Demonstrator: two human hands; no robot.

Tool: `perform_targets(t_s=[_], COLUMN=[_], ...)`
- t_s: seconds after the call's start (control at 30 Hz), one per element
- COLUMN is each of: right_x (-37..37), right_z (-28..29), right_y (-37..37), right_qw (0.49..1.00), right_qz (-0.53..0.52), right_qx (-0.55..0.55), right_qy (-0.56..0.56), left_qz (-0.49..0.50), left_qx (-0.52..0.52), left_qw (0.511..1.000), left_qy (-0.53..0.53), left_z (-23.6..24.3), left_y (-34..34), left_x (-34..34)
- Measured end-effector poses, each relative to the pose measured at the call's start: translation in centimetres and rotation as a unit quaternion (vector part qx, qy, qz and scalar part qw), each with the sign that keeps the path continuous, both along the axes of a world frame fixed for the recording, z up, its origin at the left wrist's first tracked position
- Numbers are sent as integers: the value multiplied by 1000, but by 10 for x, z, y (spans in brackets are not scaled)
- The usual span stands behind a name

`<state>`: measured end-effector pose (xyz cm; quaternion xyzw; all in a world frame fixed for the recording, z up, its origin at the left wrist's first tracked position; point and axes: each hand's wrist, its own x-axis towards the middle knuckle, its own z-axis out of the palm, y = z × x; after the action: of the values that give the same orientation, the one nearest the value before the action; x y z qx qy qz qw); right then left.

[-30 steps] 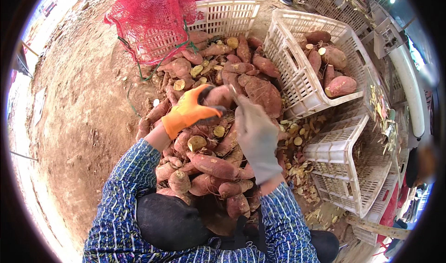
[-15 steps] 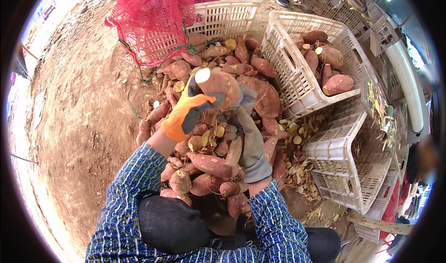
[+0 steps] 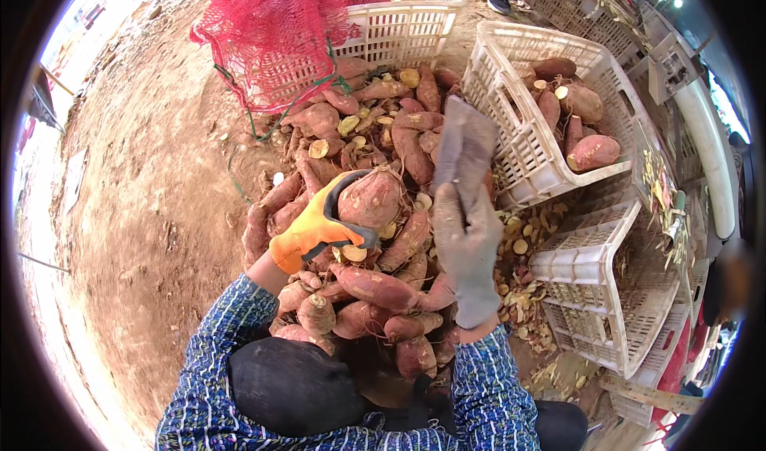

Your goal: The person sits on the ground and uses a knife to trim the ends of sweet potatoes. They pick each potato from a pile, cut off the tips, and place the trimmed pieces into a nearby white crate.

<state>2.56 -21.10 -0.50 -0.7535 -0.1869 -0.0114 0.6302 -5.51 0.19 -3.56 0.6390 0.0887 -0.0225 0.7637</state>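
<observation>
Within the curled fingers of the orange-and-black-gloved left hand (image 3: 321,226) sits a plump, pinkish-brown sweet potato (image 3: 371,199), above a loose reddish heap (image 3: 375,287). The grey-gloved right hand (image 3: 467,248) grips a broad grey metal knife (image 3: 465,136), which could nick the left if the tuber rolls.

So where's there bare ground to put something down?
The widest dirt patch, left of the sweet potato pile and red mesh bag. There's a smaller dirt strip between the mesh-draped crate and the crate holding sweet potatoes. The pile around the left hand and right hand is crowded.
</observation>
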Motion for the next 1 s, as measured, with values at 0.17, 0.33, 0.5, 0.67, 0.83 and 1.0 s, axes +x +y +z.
perform_targets(t_s=[0.17,0.33,0.5,0.67,0.83,1.0], right_x=[-4,4,3,9,36,53], right_z=[23,-48,-81,-49,12,33], right_y=[6,4,6,-17,-65,-88], right_qw=[950,924,888,930,961,948], right_qz=[56,91,77,43,-103,-208], right_qx=[-142,-352,136,72,133,198], right_qy=[-271,-120,433,358,220,141], left_qz=[41,36,-81,16,-37,-57], left_qx=[31,198,176,-137,-109,-58], left_qw=[999,979,976,990,993,985], left_qy=[-6,-21,-104,0,-34,-154], left_z=[10,-26,-9,-5,51,67], left_y=[5,-1,-23,-6,-41,-94], left_x=[-1,-5,2,19,128,189])
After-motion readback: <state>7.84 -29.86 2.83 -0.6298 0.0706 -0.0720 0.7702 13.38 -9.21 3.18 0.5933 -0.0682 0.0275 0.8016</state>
